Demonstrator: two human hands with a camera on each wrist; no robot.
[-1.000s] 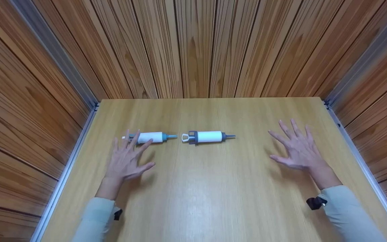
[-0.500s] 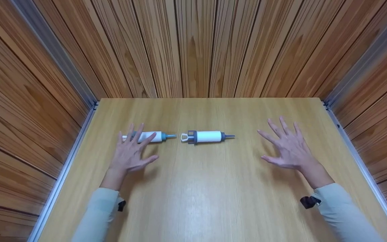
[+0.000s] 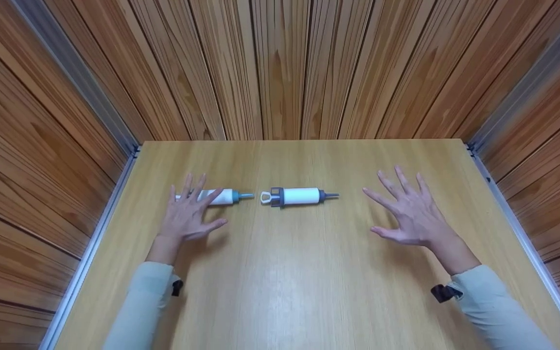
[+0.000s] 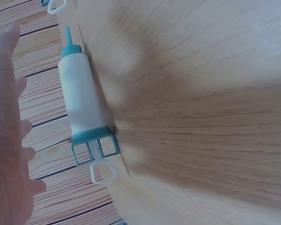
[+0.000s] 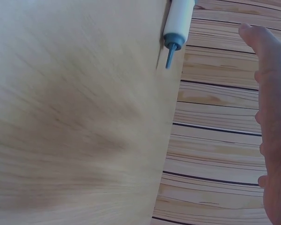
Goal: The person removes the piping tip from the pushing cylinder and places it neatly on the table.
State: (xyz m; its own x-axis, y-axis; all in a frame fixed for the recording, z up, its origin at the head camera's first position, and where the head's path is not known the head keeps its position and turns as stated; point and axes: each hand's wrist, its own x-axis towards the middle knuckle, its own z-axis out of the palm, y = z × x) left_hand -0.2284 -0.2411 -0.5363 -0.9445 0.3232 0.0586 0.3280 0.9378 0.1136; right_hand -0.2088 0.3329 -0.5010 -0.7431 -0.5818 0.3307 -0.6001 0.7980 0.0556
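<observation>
Two large white-barrelled syringes lie end to end on the table, nozzles pointing right in the head view. The left syringe (image 3: 224,196) has teal ends; the left wrist view shows that teal syringe (image 4: 82,96) with its white ring handle. Grey-blue ends mark the other syringe (image 3: 301,196), at the middle of the table. My left hand (image 3: 184,214) hovers with spread fingers over the teal syringe's handle end and partly hides it in the head view. Well to the right of both, my right hand (image 3: 409,214) is spread above the table, holding nothing.
The wooden table (image 3: 280,272) has metal rails (image 3: 96,243) along its left and right sides. Wood-panelled walls (image 3: 280,73) stand behind it and on both sides. A small black device (image 3: 446,293) sits at the right sleeve cuff.
My right hand has moved left, toward the syringes. The left hand has shifted slightly forward over the teal syringe. Both syringes stay where they lay.
</observation>
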